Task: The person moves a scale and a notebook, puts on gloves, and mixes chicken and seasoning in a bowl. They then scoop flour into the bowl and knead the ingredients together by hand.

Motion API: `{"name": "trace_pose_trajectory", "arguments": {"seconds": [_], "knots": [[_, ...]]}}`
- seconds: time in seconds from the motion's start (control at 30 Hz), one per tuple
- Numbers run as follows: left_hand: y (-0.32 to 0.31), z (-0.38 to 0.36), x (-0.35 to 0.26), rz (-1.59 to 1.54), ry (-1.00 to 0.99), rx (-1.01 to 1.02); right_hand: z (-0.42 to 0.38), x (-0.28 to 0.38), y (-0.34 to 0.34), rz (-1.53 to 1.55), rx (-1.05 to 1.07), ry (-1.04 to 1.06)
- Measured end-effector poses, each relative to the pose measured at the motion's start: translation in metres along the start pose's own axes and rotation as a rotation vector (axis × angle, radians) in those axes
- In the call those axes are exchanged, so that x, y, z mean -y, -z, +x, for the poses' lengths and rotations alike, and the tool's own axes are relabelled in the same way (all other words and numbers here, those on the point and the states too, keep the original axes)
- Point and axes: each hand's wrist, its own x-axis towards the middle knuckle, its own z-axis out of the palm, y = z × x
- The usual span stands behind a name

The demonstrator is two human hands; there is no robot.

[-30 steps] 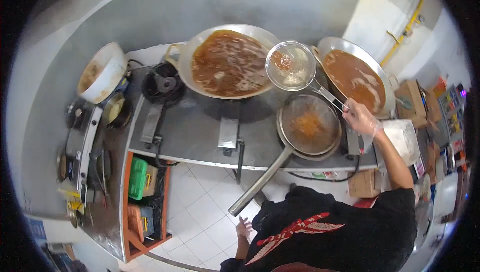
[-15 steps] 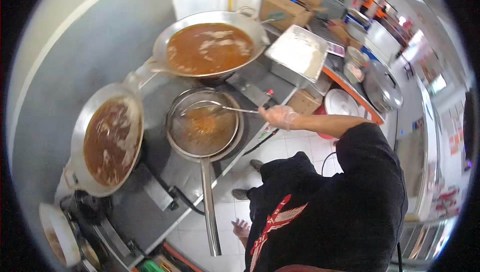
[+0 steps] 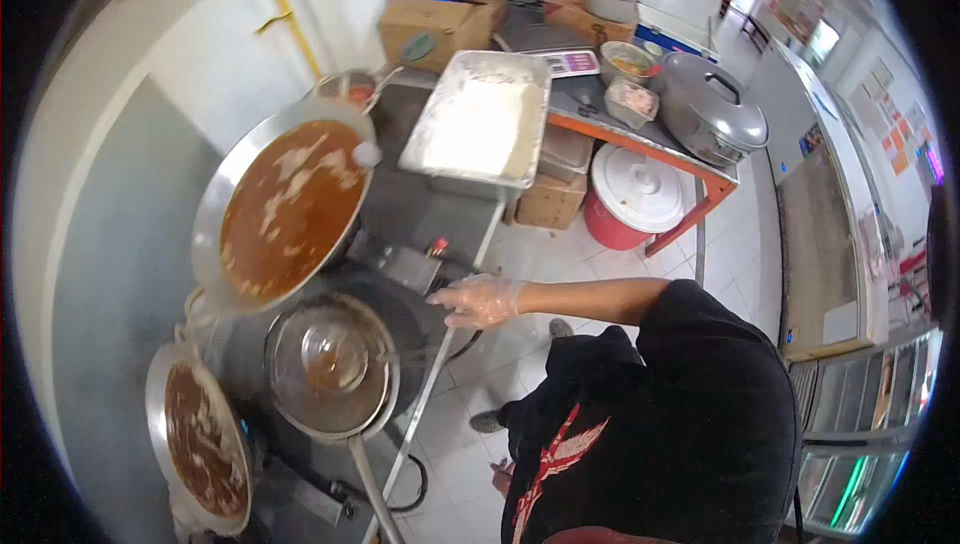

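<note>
My right hand (image 3: 478,302), in a clear plastic glove, hovers at the counter's front edge, fingers stretched out and apart. Just left of it, a ladle (image 3: 335,352) rests its round bowl inside a long-handled strainer (image 3: 300,384); the ladle's handle is smeared and hard to follow. Beneath the strainer is a round pan, and the strainer's metal handle (image 3: 372,489) points down past the counter edge. Low beside my black shirt, my left hand (image 3: 502,478) is partly hidden; its visible fingers look loose, with nothing seen in them.
Two large woks, one with orange-brown liquid (image 3: 290,204) and one with darker liquid (image 3: 205,434), stand on the counter. A metal tray of white powder (image 3: 480,119) sits beyond. Farther right are a lidded pot (image 3: 710,109), bowls, a cardboard box (image 3: 440,19) and a red bucket (image 3: 612,219).
The view has swung right, towards the powder tray. My right hand has come off the ladle's handle, and the ladle stays in the strainer. My left hand is now more hidden.
</note>
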Motion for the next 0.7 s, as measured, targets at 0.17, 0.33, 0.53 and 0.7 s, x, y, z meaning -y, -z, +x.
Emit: {"name": "trace_pose_trajectory", "arguments": {"seconds": [0.17,0.33,0.53,0.7], "knots": [[-0.124,-0.015,-0.091,0.169,-0.2,0.058,-0.12,-0.135,0.091,-0.06,-0.252,-0.175],[-0.365,-0.13,-0.233,0.459,-0.698,0.193,-0.263,-0.216,0.142,-0.07,-0.273,-0.595],[-0.581,-0.15,-0.298,0.927,-1.044,0.578,-0.345,-0.279,0.185,-0.021,-0.423,-0.709],[-0.714,-0.138,-0.322,1.212,-1.248,0.788,-0.327,-0.331,0.261,-0.107,-0.43,-0.769]]}}
